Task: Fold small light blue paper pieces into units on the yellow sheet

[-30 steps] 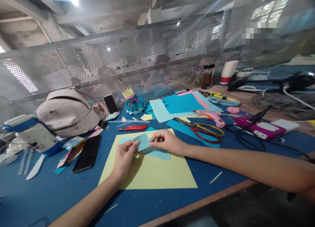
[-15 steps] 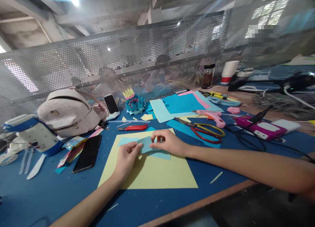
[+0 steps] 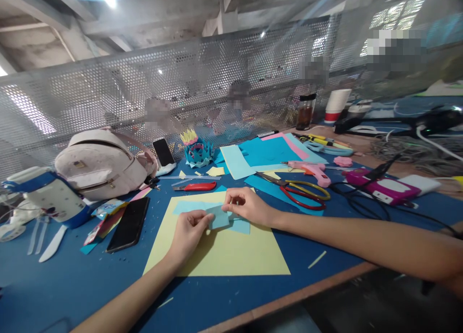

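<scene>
Between my two hands is a small piece of light blue paper (image 3: 219, 217), raised a little over the sheets below. My left hand (image 3: 191, 229) pinches its left edge between thumb and fingers. At the upper right corner, my right hand (image 3: 248, 206) grips it with thumb and forefinger. Under them a light blue paper strip (image 3: 241, 227) lies across a large pale yellow sheet (image 3: 224, 256). Just beyond the sheet rests a red utility knife (image 3: 200, 186). Scissors (image 3: 307, 194) with red and yellow handles lie to the right of my right hand.
A pink glue gun (image 3: 313, 170) and blue sheets (image 3: 271, 150) lie at the back right. A layered paper flower (image 3: 198, 152) stands at the back. On the left are a black phone (image 3: 129, 224), a pale backpack (image 3: 97, 164) and a white plastic knife (image 3: 53, 245). A purple device (image 3: 387, 187) trails cables.
Both hands have shifted slightly to the right with the small blue paper, which now tilts differently and shows more of its face. The things on the table have stayed put.
</scene>
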### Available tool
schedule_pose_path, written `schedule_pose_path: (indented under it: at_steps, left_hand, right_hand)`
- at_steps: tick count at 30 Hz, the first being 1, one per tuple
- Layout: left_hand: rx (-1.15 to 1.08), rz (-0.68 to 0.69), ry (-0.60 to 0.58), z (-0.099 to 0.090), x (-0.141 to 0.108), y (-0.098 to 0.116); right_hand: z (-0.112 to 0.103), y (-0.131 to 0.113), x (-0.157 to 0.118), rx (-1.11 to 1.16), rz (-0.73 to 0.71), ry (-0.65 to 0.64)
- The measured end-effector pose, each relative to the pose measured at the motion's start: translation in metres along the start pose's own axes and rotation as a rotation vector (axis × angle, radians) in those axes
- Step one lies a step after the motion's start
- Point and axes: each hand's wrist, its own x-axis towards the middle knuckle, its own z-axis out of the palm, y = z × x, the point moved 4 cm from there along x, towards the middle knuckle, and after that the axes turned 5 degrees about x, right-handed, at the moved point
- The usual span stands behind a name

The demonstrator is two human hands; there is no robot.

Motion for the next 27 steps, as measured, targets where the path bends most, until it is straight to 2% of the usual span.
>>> schedule_pose_path:
  at_steps: [4,8,13,21,27]
  left_hand:
    - [-0.083,-0.012,0.005,0.001,0.002,0.005]
    - [-0.186,-0.037,0.025,0.001,0.004,0.003]
    - [-0.3,-0.073,0.029,0.0,0.004,-0.003]
    - [-0.347,-0.053,0.012,0.002,0.002,0.001]
    - [-0.317,0.07,0.013,0.0,0.003,0.009]
  right_hand:
    - [0.002,0.001,-0.001,0.016,0.012,-0.017]
    - [0.004,0.001,-0.003,0.048,0.017,-0.088]
    - [0.004,-0.008,-0.005,0.082,-0.101,-0.141]
    - [0.003,-0.014,-0.004,-0.047,-0.236,-0.202]
    - [0.004,0.001,-0.001,-0.036,-0.084,-0.199]
